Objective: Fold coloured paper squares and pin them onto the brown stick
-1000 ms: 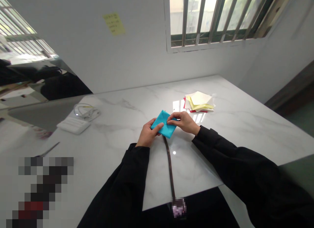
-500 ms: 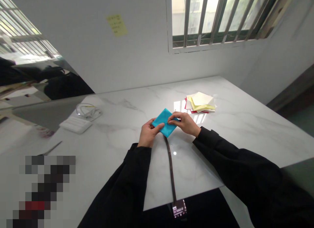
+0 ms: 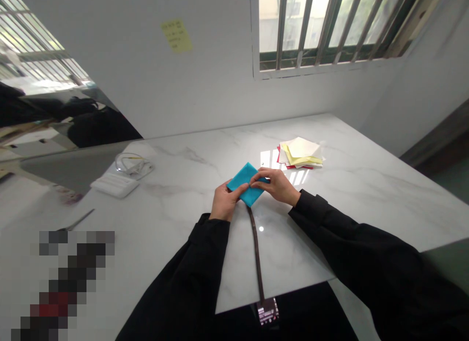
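The person wears a black long-sleeved top (image 3: 172,297) of matte, soft-looking cloth that gathers in loose creases along both arms. Over the desk (image 3: 384,194), the left sleeve (image 3: 200,255) and the right sleeve (image 3: 348,233) narrow from wide upper arms to plain, slightly bunched ends. The left cuff (image 3: 210,223) and the right cuff (image 3: 308,202) sit at the wrists, and beyond them the left hand (image 3: 227,202) and the right hand (image 3: 276,185) are bare.

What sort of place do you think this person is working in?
Probably a plain office or craft workroom: a marble-topped table, a pile of coloured paper, a sticky note on the wall and a barred window.
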